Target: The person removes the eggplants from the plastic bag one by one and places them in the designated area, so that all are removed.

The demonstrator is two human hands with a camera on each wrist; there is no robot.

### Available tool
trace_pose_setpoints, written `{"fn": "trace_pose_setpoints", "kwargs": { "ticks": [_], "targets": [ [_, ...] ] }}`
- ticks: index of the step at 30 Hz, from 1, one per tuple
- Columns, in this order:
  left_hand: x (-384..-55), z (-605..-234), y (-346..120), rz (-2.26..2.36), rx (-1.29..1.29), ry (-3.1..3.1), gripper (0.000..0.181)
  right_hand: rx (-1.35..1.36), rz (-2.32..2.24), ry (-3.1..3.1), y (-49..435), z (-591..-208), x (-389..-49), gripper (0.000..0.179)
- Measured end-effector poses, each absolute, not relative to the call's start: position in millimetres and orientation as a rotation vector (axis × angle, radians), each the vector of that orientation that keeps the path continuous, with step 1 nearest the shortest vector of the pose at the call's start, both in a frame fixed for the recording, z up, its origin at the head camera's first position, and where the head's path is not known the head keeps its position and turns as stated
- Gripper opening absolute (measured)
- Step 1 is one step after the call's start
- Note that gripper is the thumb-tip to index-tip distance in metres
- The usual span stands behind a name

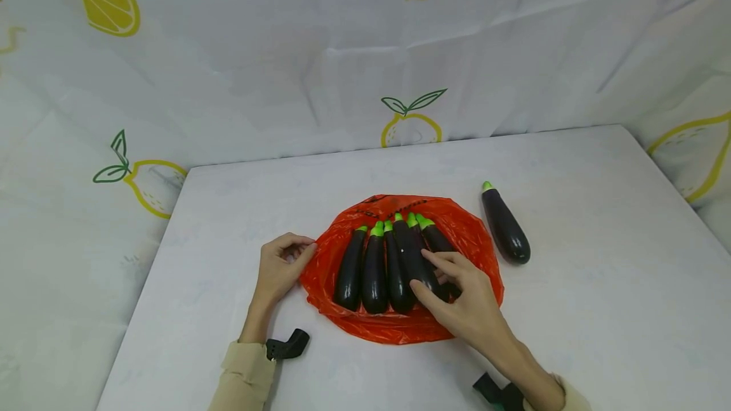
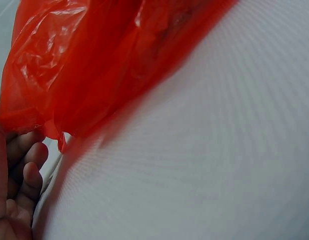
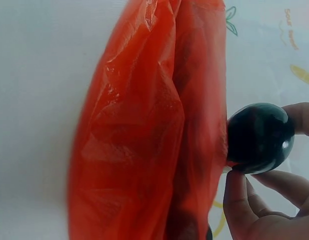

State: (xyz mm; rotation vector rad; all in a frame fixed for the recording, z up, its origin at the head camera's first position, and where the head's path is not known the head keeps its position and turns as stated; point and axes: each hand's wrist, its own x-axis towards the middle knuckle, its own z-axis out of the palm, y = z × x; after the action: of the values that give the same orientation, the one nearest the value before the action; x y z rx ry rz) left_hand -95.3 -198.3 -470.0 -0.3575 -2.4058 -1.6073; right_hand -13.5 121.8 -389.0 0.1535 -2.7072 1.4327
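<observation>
An open red plastic bag (image 1: 400,333) lies mid-table with several dark, green-stemmed eggplants (image 1: 374,274) side by side in it. My left hand (image 1: 281,268) pinches the bag's left edge; in the left wrist view the red film (image 2: 69,100) passes between the thumb and the curled fingers. With thumb and fingers my right hand (image 1: 471,300) holds one eggplant (image 1: 408,249) near its round end, over the right part of the bag. That rounded end (image 3: 259,137) shows between the fingertips in the right wrist view. One more eggplant (image 1: 506,227) lies on the table, right of the bag.
The white table (image 1: 605,259) extends to both sides of the bag. Behind it hangs a white cloth (image 1: 257,81) printed with lemons. Black wrist straps (image 1: 288,344) sit at the cuffs.
</observation>
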Motion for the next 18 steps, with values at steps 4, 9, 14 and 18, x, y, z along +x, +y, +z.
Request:
{"fn": "trace_pose_setpoints", "kwargs": {
  "ticks": [4, 9, 14, 18],
  "targets": [
    [-90.9, -455.7, -193.6, -1.629, -0.363, -2.398, 0.007, 0.164, 1.411, -2.693, 124.3, -388.2, -13.4, 0.048],
    [-85.9, -440.6, -189.2, -1.648, -0.378, -2.395, 0.007, 0.183, 1.372, -2.645, 130.1, -388.7, -15.1, 0.048],
    [-85.1, -438.4, -188.1, -1.641, -0.377, -2.393, 0.006, 0.180, 1.348, -2.596, 136.7, -388.8, -18.4, 0.047],
    [-85.7, -440.6, -188.5, -1.637, -0.367, -2.398, 0.006, 0.174, 1.336, -2.573, 141.4, -389.9, -19.9, 0.048]
  ]
}}
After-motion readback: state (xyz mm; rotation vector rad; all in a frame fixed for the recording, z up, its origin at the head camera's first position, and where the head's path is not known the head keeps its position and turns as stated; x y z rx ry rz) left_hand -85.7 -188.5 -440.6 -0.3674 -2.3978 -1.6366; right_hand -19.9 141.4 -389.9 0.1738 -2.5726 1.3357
